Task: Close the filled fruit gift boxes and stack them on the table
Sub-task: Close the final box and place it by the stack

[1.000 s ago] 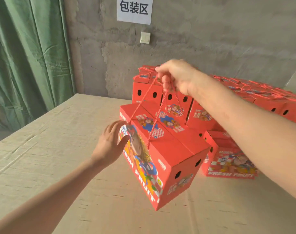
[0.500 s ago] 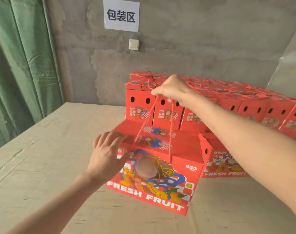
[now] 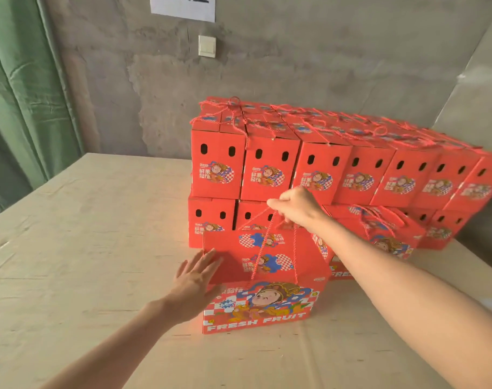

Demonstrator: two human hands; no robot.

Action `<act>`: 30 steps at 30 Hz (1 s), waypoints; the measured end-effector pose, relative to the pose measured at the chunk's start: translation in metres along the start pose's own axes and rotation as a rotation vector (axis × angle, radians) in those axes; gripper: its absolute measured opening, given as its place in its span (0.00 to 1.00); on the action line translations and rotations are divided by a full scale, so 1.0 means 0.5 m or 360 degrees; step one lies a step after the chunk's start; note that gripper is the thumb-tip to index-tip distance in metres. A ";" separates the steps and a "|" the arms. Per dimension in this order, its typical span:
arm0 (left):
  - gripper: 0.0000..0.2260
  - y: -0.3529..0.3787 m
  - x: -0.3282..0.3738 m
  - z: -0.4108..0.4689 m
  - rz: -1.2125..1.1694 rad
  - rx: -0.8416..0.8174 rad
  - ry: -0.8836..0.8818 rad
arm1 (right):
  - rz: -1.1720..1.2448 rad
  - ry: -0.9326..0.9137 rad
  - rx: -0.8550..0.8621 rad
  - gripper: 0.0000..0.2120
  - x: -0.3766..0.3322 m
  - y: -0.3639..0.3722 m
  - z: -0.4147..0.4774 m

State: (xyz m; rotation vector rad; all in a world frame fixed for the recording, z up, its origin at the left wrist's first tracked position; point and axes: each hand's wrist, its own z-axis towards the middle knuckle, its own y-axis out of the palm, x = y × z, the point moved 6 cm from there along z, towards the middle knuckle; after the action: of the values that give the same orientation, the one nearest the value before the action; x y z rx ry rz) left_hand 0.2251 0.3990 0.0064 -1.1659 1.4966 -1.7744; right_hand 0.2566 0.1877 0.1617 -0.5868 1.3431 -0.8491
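Standing here I count seven red cardboard fruit gift boxes [image 3: 270, 169] across the front of the stack's top row, at least four more partly hidden beneath, two more in front on the single pale wooden surface [image 3: 85, 248], one white paper sign [image 3: 183, 7], one white wall switch [image 3: 207, 46] and one green curtain [image 3: 23, 94].

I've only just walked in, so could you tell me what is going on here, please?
A person is handling a closed red gift box at the table. The right hand grips its cord handles from above, while the left hand lies flat against its left end. Behind it, matching boxes are stacked two high by the wall.
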 end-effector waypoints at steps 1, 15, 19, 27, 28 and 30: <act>0.31 0.003 -0.003 0.004 -0.0012 0.0000 -0.0015 | 0.0003 0.0038 0.0019 0.14 0.029 -0.002 -0.005; 0.45 0.024 -0.026 0.048 -0.0417 0.0018 0.0102 | -0.1006 -0.0532 -0.0396 0.31 0.277 0.188 -0.113; 0.33 0.036 -0.029 0.131 -0.0164 -0.0025 -0.0020 | -0.0987 -0.0441 -0.0359 0.30 0.309 0.174 -0.064; 0.28 0.036 0.006 0.291 0.0102 -0.0134 -0.0258 | -0.0921 -0.0257 -0.0390 0.29 0.377 0.145 0.059; 0.29 0.036 0.003 0.296 0.0138 -0.0131 -0.0254 | -0.0913 -0.0271 -0.0381 0.29 0.381 0.145 0.066; 0.30 0.032 -0.002 0.294 0.0215 -0.0110 -0.0250 | -0.0928 -0.0306 -0.0350 0.29 0.385 0.151 0.070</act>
State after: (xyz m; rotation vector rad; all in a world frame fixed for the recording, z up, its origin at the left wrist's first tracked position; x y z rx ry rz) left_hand 0.3510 0.3226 -0.0078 -1.1795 1.5162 -1.5168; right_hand 0.3077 0.0732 -0.0064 -1.2393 1.1049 -1.0822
